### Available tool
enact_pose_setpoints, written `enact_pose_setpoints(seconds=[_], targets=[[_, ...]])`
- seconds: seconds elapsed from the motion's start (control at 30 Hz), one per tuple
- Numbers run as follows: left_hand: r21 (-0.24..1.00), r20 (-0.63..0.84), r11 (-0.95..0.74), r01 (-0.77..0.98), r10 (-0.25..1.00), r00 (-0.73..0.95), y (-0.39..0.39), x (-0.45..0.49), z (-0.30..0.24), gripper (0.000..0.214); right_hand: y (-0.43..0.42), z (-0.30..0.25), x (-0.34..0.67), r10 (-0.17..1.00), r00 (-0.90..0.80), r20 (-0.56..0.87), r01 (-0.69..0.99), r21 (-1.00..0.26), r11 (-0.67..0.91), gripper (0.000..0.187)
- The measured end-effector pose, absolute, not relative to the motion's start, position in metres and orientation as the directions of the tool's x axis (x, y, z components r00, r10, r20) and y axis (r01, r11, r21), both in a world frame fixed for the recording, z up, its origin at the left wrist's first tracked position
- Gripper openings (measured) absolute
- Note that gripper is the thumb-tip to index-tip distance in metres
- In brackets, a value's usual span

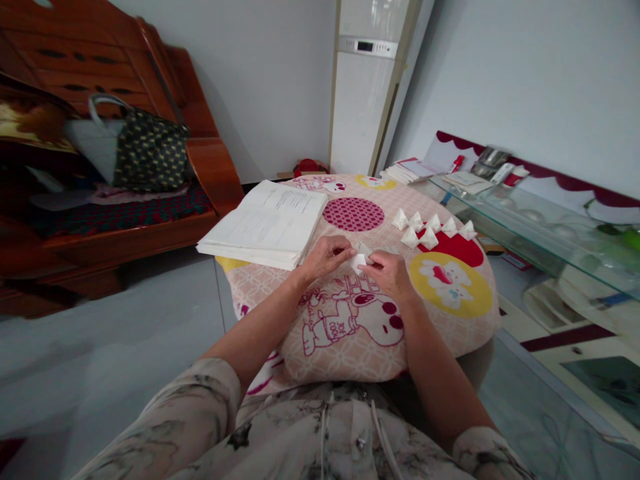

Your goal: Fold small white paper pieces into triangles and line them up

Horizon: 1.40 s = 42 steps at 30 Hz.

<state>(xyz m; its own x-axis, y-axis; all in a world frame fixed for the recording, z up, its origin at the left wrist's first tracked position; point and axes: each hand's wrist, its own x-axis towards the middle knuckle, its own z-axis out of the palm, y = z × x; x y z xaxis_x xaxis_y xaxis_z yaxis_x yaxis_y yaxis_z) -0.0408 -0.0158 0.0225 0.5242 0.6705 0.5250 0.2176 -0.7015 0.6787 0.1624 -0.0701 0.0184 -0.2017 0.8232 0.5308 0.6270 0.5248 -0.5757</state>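
Between my two hands is a small piece of folded white paper point(359, 261), held just above the patterned tablecloth point(320, 363). My left hand point(327, 257) pinches its left side with thumb and forefinger. On the right side, my right hand point(389, 270) grips the same paper between thumb and fingers. Its exact folds are too small to make out. To the right stand several small pointed white paper shapes point(411, 237) in two loose rows. A thick stack of printed sheets point(270, 217) lies open left of my hands.
At the table's far right lies a pile of papers or booklets point(404, 170). A glass shelf point(530, 220) with metal containers point(493, 160) runs along the right. On the left is a wooden bench point(210, 167) with a dotted bag point(153, 150). A tall white cabinet unit point(363, 93) stands behind.
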Motion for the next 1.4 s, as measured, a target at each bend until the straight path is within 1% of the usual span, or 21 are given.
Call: enact_pose_setpoints(seconds=[0.07,0.17,0.2,0.27,0.33,0.43,0.5,0.67,0.73,0.83,0.97,1.03,1.17,1.27,1.4], targets=[[0.721,0.501,-0.656,0.225,0.717,0.485,-0.014,-0.040,0.020,0.056,-0.070,0.015,0.161,0.796,-0.247,0.553,0.647,-0.517,0.560,0.038],[0.831,0.457,-0.525,0.187,0.834,0.311,-0.008,-0.037,0.014,0.044,-0.070,0.011,0.157,0.755,-0.332,0.565,0.657,-0.436,0.615,0.034],[0.869,0.424,-0.470,0.156,0.868,0.259,-0.005,-0.035,0.012,0.041,-0.070,0.009,0.155,0.742,-0.358,0.567,0.655,-0.414,0.632,0.033],[0.940,0.311,-0.334,0.065,0.921,0.236,-0.002,-0.034,0.009,0.049,-0.071,0.007,0.152,0.716,-0.403,0.570,0.643,-0.380,0.664,0.030],[0.981,0.186,-0.192,-0.007,0.941,0.283,0.000,-0.033,0.008,0.057,-0.073,0.007,0.148,0.698,-0.438,0.567,0.631,-0.360,0.688,0.029],[0.999,0.045,-0.035,-0.035,0.926,0.375,-0.001,-0.033,0.008,0.055,-0.076,0.007,0.142,0.690,-0.479,0.543,0.621,-0.346,0.703,0.028],[0.998,0.001,0.023,-0.053,0.909,0.416,0.000,-0.033,0.006,0.053,-0.077,0.007,0.139,0.686,-0.502,0.526,0.615,-0.341,0.711,0.028],[0.980,-0.043,0.133,-0.146,0.863,0.503,0.003,-0.031,-0.002,0.051,-0.078,0.005,0.135,0.683,-0.527,0.506,0.596,-0.353,0.721,0.027],[0.979,-0.038,0.135,-0.153,0.858,0.513,0.003,-0.032,-0.003,0.046,-0.077,0.004,0.136,0.700,-0.517,0.493,0.597,-0.378,0.708,0.024],[0.982,-0.010,0.100,-0.163,0.878,0.478,0.002,-0.034,-0.002,0.037,-0.075,0.002,0.139,0.736,-0.482,0.475,0.599,-0.435,0.673,0.021],[0.983,0.030,0.049,-0.176,0.908,0.419,0.000,-0.034,0.000,0.026,-0.073,0.003,0.144,0.785,-0.365,0.500,0.596,-0.522,0.609,0.020],[0.985,0.060,0.012,-0.171,0.911,0.409,-0.001,-0.033,0.001,0.024,-0.072,0.004,0.146,0.813,-0.306,0.496,0.590,-0.571,0.570,0.018],[0.986,0.108,-0.042,-0.161,0.899,0.425,-0.005,-0.031,0.005,0.030,-0.071,0.003,0.149,0.886,-0.188,0.424,0.545,-0.705,0.453,0.011],[0.986,0.136,-0.074,-0.148,0.874,0.466,-0.009,-0.032,0.010,0.039,-0.069,0.001,0.151,0.929,-0.115,0.351,0.476,-0.802,0.361,0.013],[0.983,0.184,-0.152,-0.105,0.849,0.496,-0.014,-0.033,0.015,0.053,-0.067,-0.001,0.152,0.955,-0.051,0.294,0.398,-0.870,0.289,0.014]])
